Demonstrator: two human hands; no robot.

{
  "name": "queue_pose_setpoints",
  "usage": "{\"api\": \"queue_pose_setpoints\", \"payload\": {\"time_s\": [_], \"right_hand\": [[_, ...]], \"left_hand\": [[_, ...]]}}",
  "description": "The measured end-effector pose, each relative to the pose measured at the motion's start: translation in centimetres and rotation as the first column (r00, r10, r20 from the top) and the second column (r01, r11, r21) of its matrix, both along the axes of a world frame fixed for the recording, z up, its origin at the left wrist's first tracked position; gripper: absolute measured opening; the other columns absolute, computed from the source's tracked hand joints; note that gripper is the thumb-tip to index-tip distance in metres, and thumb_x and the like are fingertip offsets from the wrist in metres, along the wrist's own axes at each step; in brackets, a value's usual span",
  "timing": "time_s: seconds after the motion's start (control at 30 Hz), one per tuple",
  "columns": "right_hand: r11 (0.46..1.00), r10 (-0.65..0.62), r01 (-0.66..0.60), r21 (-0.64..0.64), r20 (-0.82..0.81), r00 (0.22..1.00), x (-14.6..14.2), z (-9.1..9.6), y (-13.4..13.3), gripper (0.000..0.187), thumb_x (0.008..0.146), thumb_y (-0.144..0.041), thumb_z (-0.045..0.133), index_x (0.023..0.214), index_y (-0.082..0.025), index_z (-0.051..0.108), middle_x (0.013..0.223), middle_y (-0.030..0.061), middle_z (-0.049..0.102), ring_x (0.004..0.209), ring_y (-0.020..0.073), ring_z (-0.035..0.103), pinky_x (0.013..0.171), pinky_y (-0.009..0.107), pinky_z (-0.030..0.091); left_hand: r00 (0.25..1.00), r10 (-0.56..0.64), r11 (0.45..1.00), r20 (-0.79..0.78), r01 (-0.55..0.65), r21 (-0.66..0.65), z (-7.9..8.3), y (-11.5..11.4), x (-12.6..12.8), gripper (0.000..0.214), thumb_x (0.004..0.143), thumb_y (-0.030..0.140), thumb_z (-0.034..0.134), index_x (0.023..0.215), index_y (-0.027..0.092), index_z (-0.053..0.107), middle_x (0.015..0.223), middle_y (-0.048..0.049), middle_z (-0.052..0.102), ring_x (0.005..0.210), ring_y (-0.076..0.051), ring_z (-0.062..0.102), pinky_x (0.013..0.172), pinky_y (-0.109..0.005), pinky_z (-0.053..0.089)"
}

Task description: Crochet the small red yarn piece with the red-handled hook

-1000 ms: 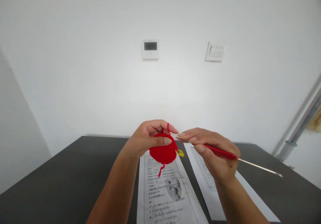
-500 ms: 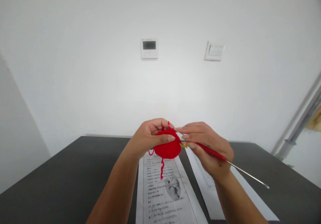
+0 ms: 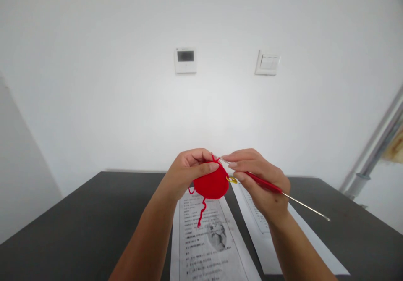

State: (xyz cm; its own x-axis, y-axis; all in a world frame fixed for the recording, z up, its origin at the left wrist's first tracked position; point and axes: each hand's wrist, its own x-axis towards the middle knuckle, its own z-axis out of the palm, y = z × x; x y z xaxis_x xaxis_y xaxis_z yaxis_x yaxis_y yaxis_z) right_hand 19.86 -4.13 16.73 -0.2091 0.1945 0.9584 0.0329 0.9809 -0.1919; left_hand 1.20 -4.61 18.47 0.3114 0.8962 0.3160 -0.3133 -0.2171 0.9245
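Observation:
Between thumb and fingers, my left hand [image 3: 189, 169] pinches a round red crochet piece [image 3: 210, 184] by its upper edge. A short red yarn tail [image 3: 202, 214] dangles below it, and a small yarn loop hangs at its left. Clipped to the right edge is a yellow stitch marker [image 3: 232, 180]. My right hand [image 3: 260, 178] grips a crochet hook [image 3: 262, 182] with a red handle and metal ends. The hook's working tip is at the top edge of the piece, where red yarn stretches up to my left fingers.
Two printed sheets lie on the dark table [image 3: 94, 222]: one sheet [image 3: 208, 247] with a grey picture under the piece, another sheet [image 3: 267, 247] beneath my right forearm. A white wall with a thermostat [image 3: 185, 60] and a switch [image 3: 267, 64] rises behind. A pipe [image 3: 374, 155] stands at right.
The hook has tilted and drawn slightly up, with its back end swinging left and up. Yarn at the top edge now spreads in a small V. The tail has swung slightly left.

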Motion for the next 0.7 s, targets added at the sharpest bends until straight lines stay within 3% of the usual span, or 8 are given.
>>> {"api": "queue_pose_setpoints", "payload": {"time_s": [0.3, 0.5, 0.7], "right_hand": [[0.969, 0.121, -0.140, -0.202, -0.102, 0.987, -0.4, 0.0, -0.1, 0.019, 0.087, -0.011, 0.064, 0.094, -0.026, 0.072, 0.092, 0.0025, 0.072, 0.089, 0.0178, 0.066, 0.076, 0.033, 0.055], [0.849, 0.293, -0.350, -0.396, -0.198, 0.935, -0.6, -0.3, 0.1, 0.013, 0.084, -0.013, 0.065, 0.091, -0.024, 0.067, 0.089, 0.0015, 0.065, 0.080, 0.0146, 0.062, 0.071, 0.029, 0.052], [0.732, 0.393, -0.483, -0.481, -0.281, 0.876, -1.3, -0.5, 0.0, 0.015, 0.078, -0.010, 0.065, 0.087, -0.022, 0.061, 0.088, 0.0008, 0.060, 0.080, 0.0144, 0.056, 0.069, 0.026, 0.047]], "left_hand": [[0.999, 0.018, 0.999, 0.032, -0.019, 0.047, 0.3, -0.2, 0.1, 0.025, 0.061, 0.026, 0.086, 0.068, 0.014, 0.066, 0.063, 0.0020, 0.063, 0.055, -0.008, 0.055, 0.054, -0.020, 0.042], [0.999, 0.021, 0.999, 0.034, -0.022, 0.037, 0.2, -0.2, 0.1, 0.025, 0.062, 0.026, 0.086, 0.069, 0.014, 0.065, 0.063, 0.0021, 0.063, 0.053, -0.008, 0.054, 0.052, -0.020, 0.041], [0.999, 0.009, 0.999, 0.040, -0.010, 0.047, 0.0, -0.1, 0.3, 0.023, 0.063, 0.024, 0.085, 0.070, 0.014, 0.065, 0.063, 0.0023, 0.064, 0.053, -0.006, 0.054, 0.051, -0.018, 0.039]]}}
